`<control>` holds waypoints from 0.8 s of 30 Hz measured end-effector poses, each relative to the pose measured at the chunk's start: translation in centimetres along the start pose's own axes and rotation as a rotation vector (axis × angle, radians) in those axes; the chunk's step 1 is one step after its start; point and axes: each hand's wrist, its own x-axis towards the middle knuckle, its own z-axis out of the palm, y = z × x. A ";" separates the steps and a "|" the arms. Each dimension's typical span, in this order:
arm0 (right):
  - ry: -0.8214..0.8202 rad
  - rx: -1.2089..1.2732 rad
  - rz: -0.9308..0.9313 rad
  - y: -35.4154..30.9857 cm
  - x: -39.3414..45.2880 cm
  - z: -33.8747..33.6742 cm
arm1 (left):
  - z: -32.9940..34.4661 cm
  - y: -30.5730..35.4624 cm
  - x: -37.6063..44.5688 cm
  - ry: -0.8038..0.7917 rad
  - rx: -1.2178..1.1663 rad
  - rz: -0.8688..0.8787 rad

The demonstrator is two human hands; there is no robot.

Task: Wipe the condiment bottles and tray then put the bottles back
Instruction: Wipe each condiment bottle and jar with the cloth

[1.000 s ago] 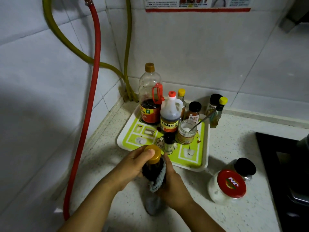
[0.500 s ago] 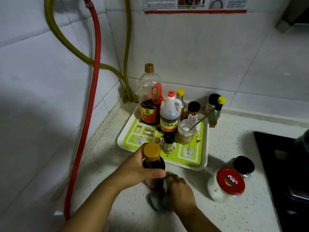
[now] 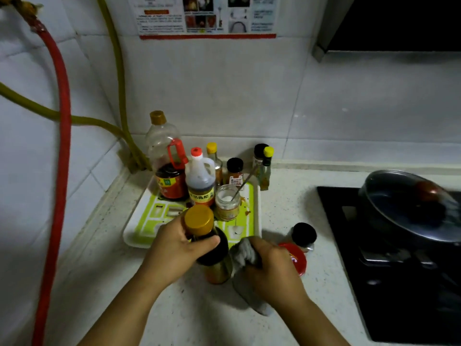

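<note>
Lifted slightly since a moment ago, the dark sauce bottle (image 3: 212, 248) is tilting in the left hand (image 3: 174, 250), fingers curling round its neck, just in front of the tray (image 3: 139, 221). Beside it, the right hand (image 3: 272, 268) is bunching the grey cloth (image 3: 243, 253). Wiping is seemingly continuing; red-lidded jar (image 3: 298, 258) is crowding the right.
</note>
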 end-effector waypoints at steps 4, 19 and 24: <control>0.162 0.142 0.000 -0.2 -0.1 -4.1 | 2.8 3.5 1.9 -0.059 -0.039 0.089; 0.355 0.103 0.387 7.6 -3.2 -11.0 | 15.6 4.5 10.1 -0.144 0.075 0.151; 0.315 0.048 0.474 9.4 -3.7 -10.0 | 16.8 3.4 10.8 -0.162 0.101 0.123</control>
